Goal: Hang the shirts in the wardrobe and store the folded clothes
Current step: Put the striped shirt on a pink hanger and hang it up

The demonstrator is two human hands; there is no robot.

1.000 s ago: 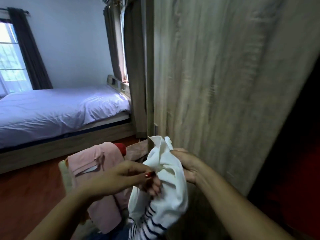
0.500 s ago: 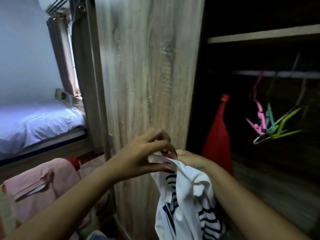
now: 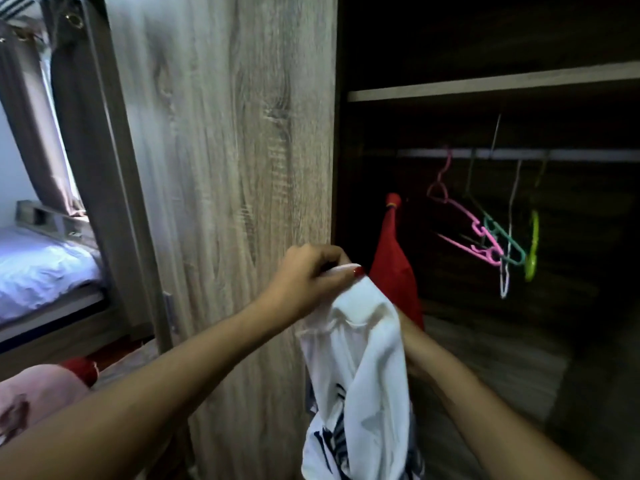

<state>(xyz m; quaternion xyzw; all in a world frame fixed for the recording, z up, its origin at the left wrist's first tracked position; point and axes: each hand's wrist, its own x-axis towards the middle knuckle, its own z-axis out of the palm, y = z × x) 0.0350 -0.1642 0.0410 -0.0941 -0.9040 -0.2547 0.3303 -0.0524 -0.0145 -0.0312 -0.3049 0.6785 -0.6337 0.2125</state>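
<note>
Left hand (image 3: pixel 308 278): your fingers pinch the top edge of the white shirt (image 3: pixel 360 375).
Right hand (image 3: pixel 410 344): mostly behind the shirt; grip cannot be told.
Shirt: hanging between your hands, before the open wardrobe (image 3: pixel 221 168).
Hangers (image 3: pixel 491 244): empty, on the rail (image 3: pixel 554 154).

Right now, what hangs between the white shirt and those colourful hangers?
A red garment, hanging just behind the white shirt, left of the coloured hangers; head view.
</note>
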